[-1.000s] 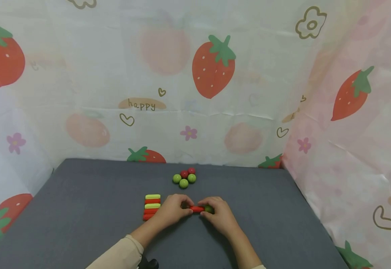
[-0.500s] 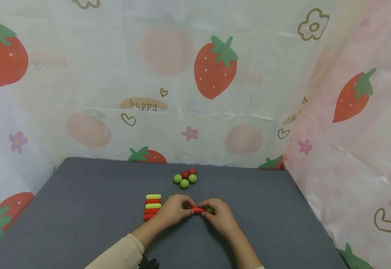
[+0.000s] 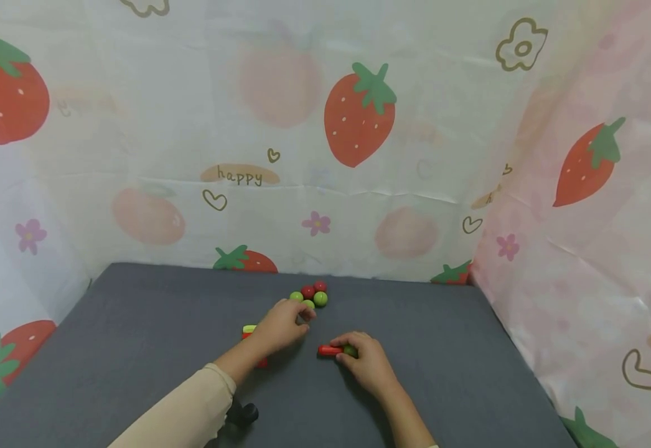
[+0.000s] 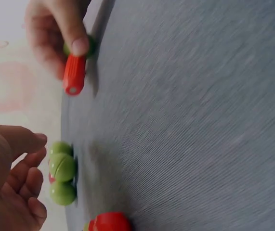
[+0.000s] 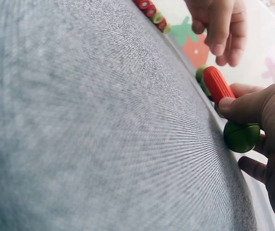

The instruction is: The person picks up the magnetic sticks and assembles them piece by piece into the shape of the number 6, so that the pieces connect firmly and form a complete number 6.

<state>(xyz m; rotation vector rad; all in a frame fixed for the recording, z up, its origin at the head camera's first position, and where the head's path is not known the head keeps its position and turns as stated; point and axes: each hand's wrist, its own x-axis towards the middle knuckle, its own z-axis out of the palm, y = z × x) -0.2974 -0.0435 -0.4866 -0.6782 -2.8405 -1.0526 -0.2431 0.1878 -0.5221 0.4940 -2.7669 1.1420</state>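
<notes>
clock directions are taken from the head view, centred on the left hand unless noted. at seven o'clock, a black item [image 3: 245, 413] sits beside the beige sleeve [image 3: 177, 407]; its type cannot be told. at eight o'clock, a row of red and yellow sticks [image 5: 150, 11] lies on the grey table [image 3: 443, 367], partly hidden by the hand and wrist. the left hand [image 3: 283, 326] is released: fingers loosely bent, thumb apart, nothing held. between one and two o'clock, three green balls [image 3: 320, 299] and two red balls [image 3: 308, 291] sit clustered; the fingers overlap one green ball in view. at four o'clock, a red stick [image 3: 330, 351] lies sideways, a single green ball [image 3: 350, 351] at its three o'clock end. whether the two are joined cannot be told. the right hand [image 3: 367, 362] pinches the stick near that ball, thumb against the stick.
</notes>
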